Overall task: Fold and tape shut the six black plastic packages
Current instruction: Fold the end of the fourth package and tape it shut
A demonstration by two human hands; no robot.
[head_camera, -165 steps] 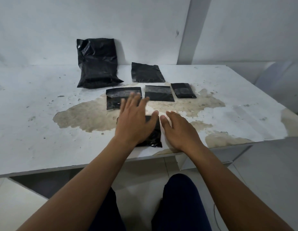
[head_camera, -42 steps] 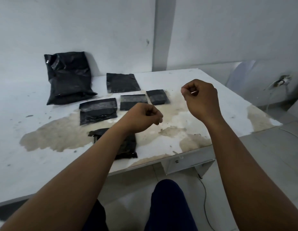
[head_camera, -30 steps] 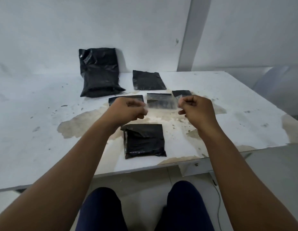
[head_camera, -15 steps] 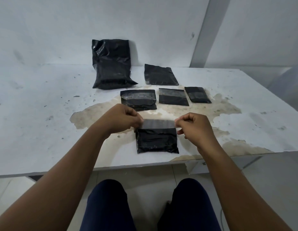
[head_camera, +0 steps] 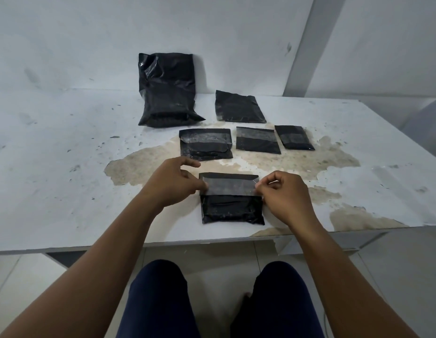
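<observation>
Folded package (head_camera: 233, 208): left hand (head_camera: 174, 184) and right hand (head_camera: 284, 198) each pinch a tape strip (head_camera: 230, 187) end, stretched flat over its flap for sealing.

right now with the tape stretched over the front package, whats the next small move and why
Probably lower the tape strip and press it flat. The left hand and right hand each pinch one end, holding it taut across the folded flap of the nearest package. It already looks aligned over the fold, so pressing it down should seal the flap.
</observation>
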